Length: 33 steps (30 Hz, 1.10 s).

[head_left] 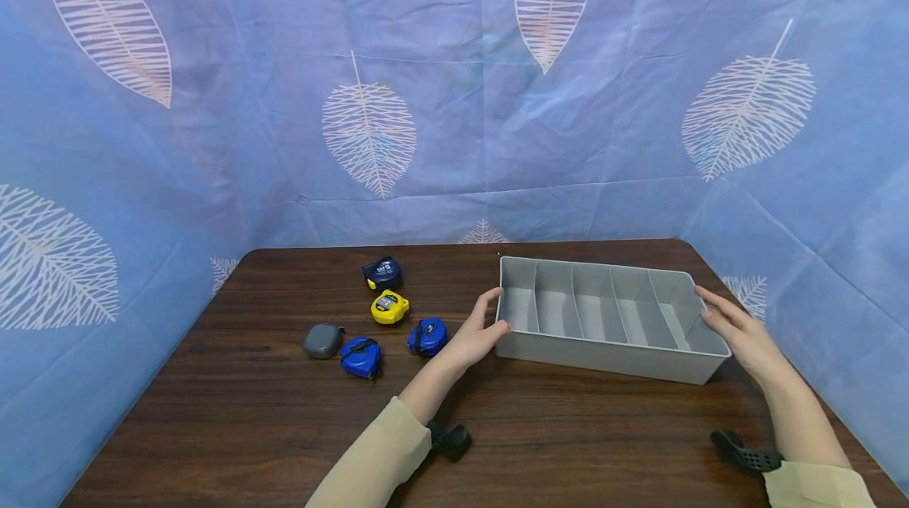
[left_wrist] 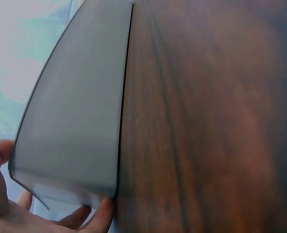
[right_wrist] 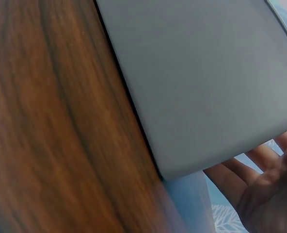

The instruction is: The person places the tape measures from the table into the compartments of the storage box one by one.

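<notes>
A long grey divided storage box (head_left: 604, 358) lies on the right half of the table, its row of several compartments bare inside. At its left end my left hand (head_left: 474, 341) holds the end wall, thumb near the front corner of the rim. My right hand (head_left: 749, 346) holds the opposite end, its fingers at the rim there. In the left wrist view, fingertips (left_wrist: 103, 213) touch the end wall low down, close to the table. The right wrist view shows the box's smooth side wall (right_wrist: 206, 87) with the fingers around its end.
Left of the box lie a dark navy tape measure (head_left: 383, 274), a yellow tape measure (head_left: 390, 308), one blue tape measure (head_left: 360, 357), another blue tape measure (head_left: 428, 337) beside my left hand, and a small grey rounded case (head_left: 323, 341). A leaf-patterned blue cloth (head_left: 440, 137) hangs behind the wooden table (head_left: 234, 413).
</notes>
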{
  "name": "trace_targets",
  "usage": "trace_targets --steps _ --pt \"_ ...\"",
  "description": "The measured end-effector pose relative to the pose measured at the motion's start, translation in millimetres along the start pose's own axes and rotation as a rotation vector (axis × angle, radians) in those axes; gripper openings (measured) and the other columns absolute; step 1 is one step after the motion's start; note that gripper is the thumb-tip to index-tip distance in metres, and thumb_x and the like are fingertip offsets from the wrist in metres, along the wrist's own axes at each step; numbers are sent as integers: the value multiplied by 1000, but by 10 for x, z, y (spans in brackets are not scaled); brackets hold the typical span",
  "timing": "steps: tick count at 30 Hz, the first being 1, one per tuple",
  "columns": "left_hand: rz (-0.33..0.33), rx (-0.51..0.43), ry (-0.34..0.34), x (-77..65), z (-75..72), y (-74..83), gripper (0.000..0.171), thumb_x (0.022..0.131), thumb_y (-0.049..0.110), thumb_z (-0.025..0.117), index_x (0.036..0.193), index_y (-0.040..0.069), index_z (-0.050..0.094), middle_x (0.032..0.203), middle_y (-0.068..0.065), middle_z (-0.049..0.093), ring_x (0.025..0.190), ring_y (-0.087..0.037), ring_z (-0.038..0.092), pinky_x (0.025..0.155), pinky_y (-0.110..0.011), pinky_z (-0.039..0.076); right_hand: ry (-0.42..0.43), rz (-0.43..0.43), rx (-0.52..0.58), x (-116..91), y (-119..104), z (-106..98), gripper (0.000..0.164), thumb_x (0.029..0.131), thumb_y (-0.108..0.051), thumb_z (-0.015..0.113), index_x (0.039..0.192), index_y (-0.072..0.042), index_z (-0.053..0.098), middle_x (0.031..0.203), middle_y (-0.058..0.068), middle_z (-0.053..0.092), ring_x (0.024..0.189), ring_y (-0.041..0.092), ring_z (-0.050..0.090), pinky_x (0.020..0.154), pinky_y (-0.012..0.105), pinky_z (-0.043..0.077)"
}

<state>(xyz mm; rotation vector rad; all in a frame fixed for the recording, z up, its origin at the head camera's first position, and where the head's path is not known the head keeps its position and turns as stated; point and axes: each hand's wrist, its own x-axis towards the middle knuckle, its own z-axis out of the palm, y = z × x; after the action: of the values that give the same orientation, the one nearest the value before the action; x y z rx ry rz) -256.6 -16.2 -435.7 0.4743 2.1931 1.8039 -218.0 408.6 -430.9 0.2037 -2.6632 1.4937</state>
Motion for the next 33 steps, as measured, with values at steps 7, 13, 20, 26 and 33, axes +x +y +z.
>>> trace_targets --steps 7,13,20,26,33 --pt "4 14 50 -75 4 -45 69 88 20 60 149 22 27 143 -18 32 130 -34 33 97 -57 36 -18 11 11 14 -33 42 57 105 -30 39 155 -18 16 152 33 6 131 57 10 94 74 16" --pt "19 26 74 -168 -7 -59 67 88 20 60 147 21 29 137 -19 38 125 -32 40 91 -51 41 -28 2 8 11 -56 80 55 105 -29 39 155 -19 18 156 22 10 135 49 12 93 73 19" --pt "7 -8 69 -289 -52 -73 66 91 16 60 148 19 27 139 -19 35 126 -34 37 95 -55 38 -39 -14 -9 27 -102 131 55 105 -28 39 155 -18 18 154 27 10 131 56 14 92 73 20" --pt "-11 -16 80 -356 -97 -76 66 90 15 61 148 18 28 141 -22 34 127 -36 36 96 -57 37 -43 -22 -29 46 -129 181 55 105 -28 39 155 -17 19 152 30 13 134 47 20 92 70 25" --pt "-4 -6 102 -433 -118 -109 66 88 14 63 146 18 30 141 -20 35 129 -35 34 97 -58 36 -52 -35 -22 54 -144 238 55 105 -28 40 154 -15 21 151 32 15 132 50 21 93 71 25"
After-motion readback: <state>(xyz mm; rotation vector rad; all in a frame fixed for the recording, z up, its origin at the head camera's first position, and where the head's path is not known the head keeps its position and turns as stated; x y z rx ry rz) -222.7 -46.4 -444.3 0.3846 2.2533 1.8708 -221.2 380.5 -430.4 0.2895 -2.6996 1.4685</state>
